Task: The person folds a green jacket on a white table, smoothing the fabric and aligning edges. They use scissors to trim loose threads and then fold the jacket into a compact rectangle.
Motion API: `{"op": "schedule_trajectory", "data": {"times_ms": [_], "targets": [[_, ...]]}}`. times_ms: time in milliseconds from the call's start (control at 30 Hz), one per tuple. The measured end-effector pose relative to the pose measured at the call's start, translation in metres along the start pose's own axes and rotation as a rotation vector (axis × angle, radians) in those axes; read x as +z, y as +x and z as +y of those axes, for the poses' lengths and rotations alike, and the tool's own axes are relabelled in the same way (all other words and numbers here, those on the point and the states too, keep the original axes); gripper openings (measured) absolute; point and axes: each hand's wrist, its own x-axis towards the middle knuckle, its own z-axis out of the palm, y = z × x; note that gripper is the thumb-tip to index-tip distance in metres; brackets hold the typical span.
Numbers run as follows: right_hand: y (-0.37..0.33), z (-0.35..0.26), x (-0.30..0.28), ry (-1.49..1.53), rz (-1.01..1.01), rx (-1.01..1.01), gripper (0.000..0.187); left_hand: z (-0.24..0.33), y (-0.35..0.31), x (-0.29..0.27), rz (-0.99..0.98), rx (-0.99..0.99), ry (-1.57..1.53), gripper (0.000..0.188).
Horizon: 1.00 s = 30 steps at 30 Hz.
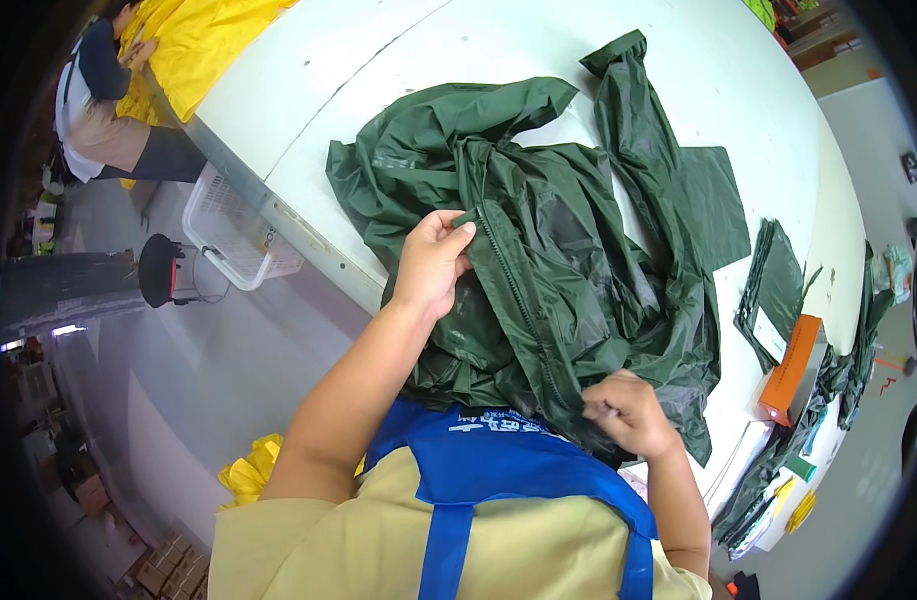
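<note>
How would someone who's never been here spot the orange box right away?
Find the white table, then the crumpled green garment on it. Right of that, near the table's right side, sits a long, narrow box. Its orange colour and straight edges set it apart from the limp dark green pieces beside it.

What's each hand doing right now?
Left hand: closed, pinching the green garment.
Right hand: curled at the garment's near side; blurred, so grip can't be told.
</note>
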Motion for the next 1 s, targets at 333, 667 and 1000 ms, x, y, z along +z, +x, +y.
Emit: {"op": "schedule_trajectory", "data": {"times_ms": [333, 667, 1000], "targets": [[0.192, -0.052, -0.031, 0.127, -0.080, -0.396, 0.033, 0.030, -0.042, 0.028, -0.400, 0.162, -0.248, 0.019], [0.190, -0.057, -0.032, 0.430, -0.211, 0.009, 0.018, 0.033, -0.065, 0.027, -0.197, 0.626, 0.581, 0.017], [0.161, -0.032, -0.088, 0.310, -0.038, -0.136, 0.010, 0.049, -0.064, 0.013, -0.295, 0.544, 0.917, 0.012]]}}
